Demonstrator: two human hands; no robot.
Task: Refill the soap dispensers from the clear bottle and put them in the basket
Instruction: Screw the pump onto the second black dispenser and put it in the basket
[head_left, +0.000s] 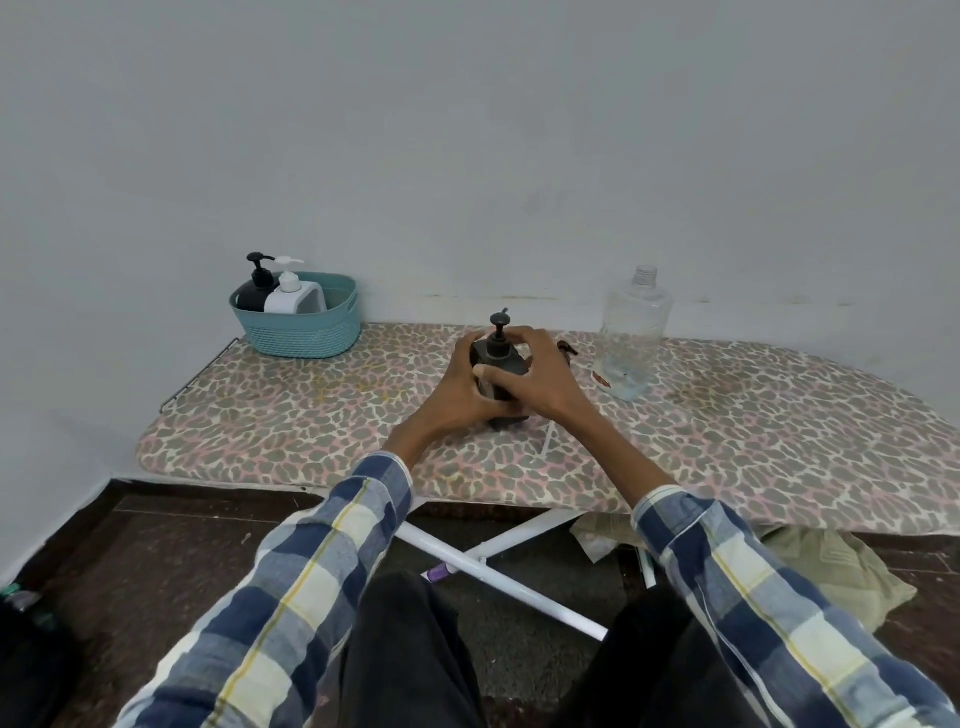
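Resting on a leopard-print ironing board (322, 415), a dark dispenser (500, 364) is clasped by left hand (470, 387) and right hand (540, 382); grey wall (467, 130) behind the grip.

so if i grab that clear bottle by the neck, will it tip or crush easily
The clear bottle looks nearly empty, with only a little liquid at the bottom, so it is probably light and easy to knock over. Its thin clear walls would likely flex if squeezed. It has no cap, so tilting it may spill the remainder.
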